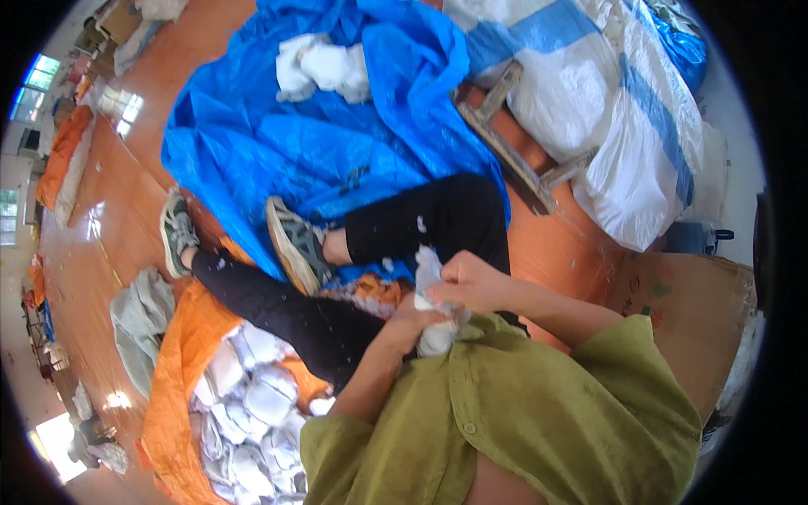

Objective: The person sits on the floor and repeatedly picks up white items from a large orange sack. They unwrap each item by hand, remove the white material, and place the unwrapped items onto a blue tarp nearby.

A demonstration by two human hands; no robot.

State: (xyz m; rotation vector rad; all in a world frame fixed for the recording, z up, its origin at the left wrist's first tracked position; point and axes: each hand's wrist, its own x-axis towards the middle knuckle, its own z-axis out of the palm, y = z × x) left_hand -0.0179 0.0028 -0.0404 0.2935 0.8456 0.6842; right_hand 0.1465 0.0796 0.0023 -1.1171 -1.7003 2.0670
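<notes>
In front of my belly, both hands hold a white, soft, crumpled cloth-like piece (428,268); its exact kind cannot be made out. My left hand (407,326) is closed round its lower part, with the thumb pointing right. Just above it, my right hand (471,282) pinches the upper part, its fingers bent. One end of the piece sticks up past my fingers, and another bulges below them. To my left, an orange sack (181,379) lies open with many similar white, rounded pieces (271,394) inside.
A large blue plastic sheet (252,143) spreads ahead, with several white pieces (328,69) on it. A wooden stool frame (509,151) lies at right beside bulging white-and-blue sacks (631,160). A cardboard box (682,320) stands right; a grey cloth (141,324) lies left.
</notes>
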